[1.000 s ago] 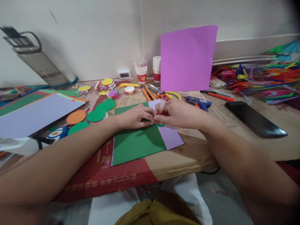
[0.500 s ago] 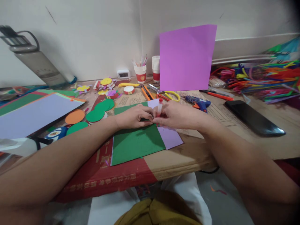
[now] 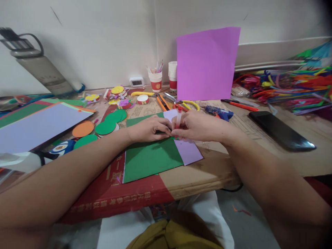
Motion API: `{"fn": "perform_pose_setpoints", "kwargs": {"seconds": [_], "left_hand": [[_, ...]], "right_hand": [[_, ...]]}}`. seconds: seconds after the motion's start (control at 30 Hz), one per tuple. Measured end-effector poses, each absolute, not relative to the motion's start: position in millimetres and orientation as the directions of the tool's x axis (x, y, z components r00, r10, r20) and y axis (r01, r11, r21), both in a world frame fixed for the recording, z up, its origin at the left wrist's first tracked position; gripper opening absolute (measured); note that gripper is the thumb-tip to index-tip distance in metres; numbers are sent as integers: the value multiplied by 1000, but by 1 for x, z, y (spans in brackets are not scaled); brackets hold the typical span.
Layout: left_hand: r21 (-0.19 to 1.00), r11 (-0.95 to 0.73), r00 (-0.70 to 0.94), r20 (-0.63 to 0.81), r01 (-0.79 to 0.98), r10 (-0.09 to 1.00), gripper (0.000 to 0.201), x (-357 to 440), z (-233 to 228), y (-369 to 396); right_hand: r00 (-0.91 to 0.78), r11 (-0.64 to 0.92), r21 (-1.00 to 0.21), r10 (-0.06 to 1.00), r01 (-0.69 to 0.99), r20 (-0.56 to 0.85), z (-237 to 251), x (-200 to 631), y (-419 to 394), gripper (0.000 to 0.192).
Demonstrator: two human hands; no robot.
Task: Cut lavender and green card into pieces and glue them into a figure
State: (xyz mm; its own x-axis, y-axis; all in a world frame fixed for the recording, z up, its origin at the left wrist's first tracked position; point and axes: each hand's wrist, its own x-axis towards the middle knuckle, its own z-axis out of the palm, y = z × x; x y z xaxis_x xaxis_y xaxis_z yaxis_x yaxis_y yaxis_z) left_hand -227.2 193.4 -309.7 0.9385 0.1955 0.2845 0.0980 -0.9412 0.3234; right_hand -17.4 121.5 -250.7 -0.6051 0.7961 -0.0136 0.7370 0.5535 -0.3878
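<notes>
We see the right hand (image 3: 199, 126) grasping an upright glue tube (image 3: 178, 117) over the green sheet (image 3: 151, 157) on the tabletop (image 3: 202, 173); the left hand (image 3: 149, 128) presses a small piece flat, fingertips touching the right hand.

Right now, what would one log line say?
left hand: pressing green sheet | right hand: holding red-capped tube upright | lilac sheet: beneath

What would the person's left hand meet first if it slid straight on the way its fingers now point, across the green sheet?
The left hand points rightward, fingertips almost against the right hand, which grips a red-capped tube. It would probably meet that hand's fingers first, though what lies between the fingertips is hidden.
</notes>
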Motion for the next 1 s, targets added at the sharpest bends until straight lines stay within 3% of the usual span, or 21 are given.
{"fn": "perform_pose_setpoints", "kwargs": {"seconds": [0.33,0.63,1.0], "left_hand": [[372,-923,941,266,99,208,22,-227,-311,193],[372,-919,942,244,128,230,21,-226,-308,191],[357,-924,938,253,137,237,19,-227,-311,193]], "right_hand": [[-585,567,-197,810,800,-42,-244,-5,124,29],[-602,565,-262,794,782,-85,-246,-8,123,26],[-648,611,-337,762,716,6,-254,-14,121,28]]}}
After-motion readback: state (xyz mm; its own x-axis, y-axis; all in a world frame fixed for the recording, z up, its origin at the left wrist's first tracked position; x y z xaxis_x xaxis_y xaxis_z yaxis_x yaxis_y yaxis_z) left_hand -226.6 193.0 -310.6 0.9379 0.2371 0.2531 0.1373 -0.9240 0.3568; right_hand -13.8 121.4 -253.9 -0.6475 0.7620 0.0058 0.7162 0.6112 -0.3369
